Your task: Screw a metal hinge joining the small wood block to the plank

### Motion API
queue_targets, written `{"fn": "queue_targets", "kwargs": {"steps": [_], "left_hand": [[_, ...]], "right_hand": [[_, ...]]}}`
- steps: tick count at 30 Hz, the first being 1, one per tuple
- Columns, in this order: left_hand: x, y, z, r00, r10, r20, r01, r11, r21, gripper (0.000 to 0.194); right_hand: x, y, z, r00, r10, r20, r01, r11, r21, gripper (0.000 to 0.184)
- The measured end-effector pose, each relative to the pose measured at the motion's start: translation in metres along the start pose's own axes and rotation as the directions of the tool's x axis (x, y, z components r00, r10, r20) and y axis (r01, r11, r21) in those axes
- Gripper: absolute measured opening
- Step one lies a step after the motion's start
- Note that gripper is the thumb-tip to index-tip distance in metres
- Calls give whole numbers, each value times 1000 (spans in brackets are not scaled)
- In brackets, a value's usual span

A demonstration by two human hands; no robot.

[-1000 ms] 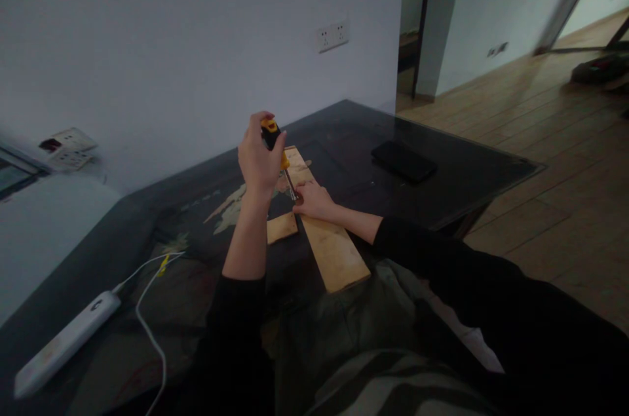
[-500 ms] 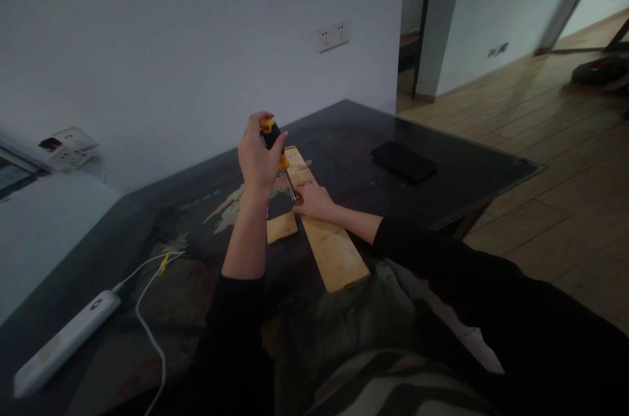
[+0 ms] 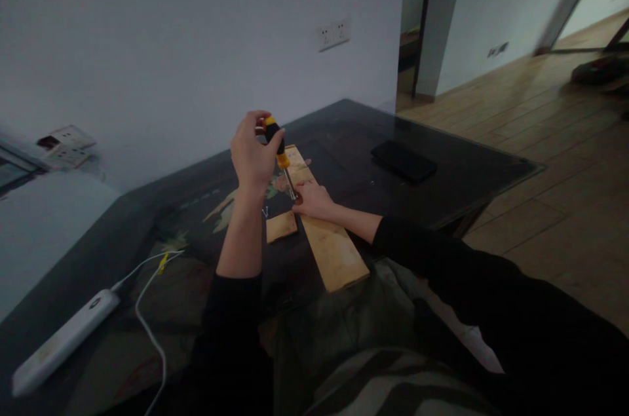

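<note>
My left hand (image 3: 253,155) grips the yellow-and-black screwdriver (image 3: 282,156), while my right hand (image 3: 315,201), pinch unclear, rests on the long wooden board (image 3: 337,252) at 12 o'clock; screwdriving appears unfinished, the small wooden block (image 3: 282,227) lying separate at the tip's 7 o'clock, apparent screws (image 3: 266,211) loose at 8.

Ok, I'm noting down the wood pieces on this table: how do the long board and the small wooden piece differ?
The long board is a long, narrow strip, while the small wooden piece is short and blocky. The right hand lies across the long board, hiding part of it, whereas the small wooden piece's top face shows almost whole. Both are pale yellowish wood on the dark table.
</note>
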State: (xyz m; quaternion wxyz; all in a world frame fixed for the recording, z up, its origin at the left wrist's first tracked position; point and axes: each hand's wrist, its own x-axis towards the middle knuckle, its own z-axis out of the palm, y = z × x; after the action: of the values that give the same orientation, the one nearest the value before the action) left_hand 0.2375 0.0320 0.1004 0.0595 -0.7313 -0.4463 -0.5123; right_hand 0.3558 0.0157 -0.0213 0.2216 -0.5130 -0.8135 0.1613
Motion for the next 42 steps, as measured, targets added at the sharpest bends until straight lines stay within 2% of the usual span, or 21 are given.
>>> {"fn": "queue_targets", "kwargs": {"steps": [4,12,16,19,22,30,36,42], "left_hand": [[4,3,-9,997,19,75,-21,1000,20,30],[21,-12,-12,992,84,98,-89,995,44,20],[29,-15,-18,980,112,163,-123,991,60,22],[33,-13,-20,979,116,166,-131,988,85,23],[34,-8,-19,980,111,163,-128,987,101,20],[33,5,-16,960,126,251,-140,989,41,17],[29,-4,-8,965,142,221,-154,987,39,22],[31,-5,-17,948,126,291,-154,985,74,17]], "right_hand": [[0,1,0,1000,-5,3,4,1000,12,40],[0,4,3,1000,-8,-9,9,1000,23,41],[-1,4,3,1000,-10,-21,10,1000,24,39],[-2,3,1,1000,-14,-22,15,1000,25,40],[-3,3,0,1000,-8,-19,9,1000,29,43],[-2,3,1,1000,9,-10,-9,1000,16,39],[-1,3,1,1000,1,-16,0,1000,23,40],[-2,3,0,1000,6,-9,-6,1000,19,40]]}}
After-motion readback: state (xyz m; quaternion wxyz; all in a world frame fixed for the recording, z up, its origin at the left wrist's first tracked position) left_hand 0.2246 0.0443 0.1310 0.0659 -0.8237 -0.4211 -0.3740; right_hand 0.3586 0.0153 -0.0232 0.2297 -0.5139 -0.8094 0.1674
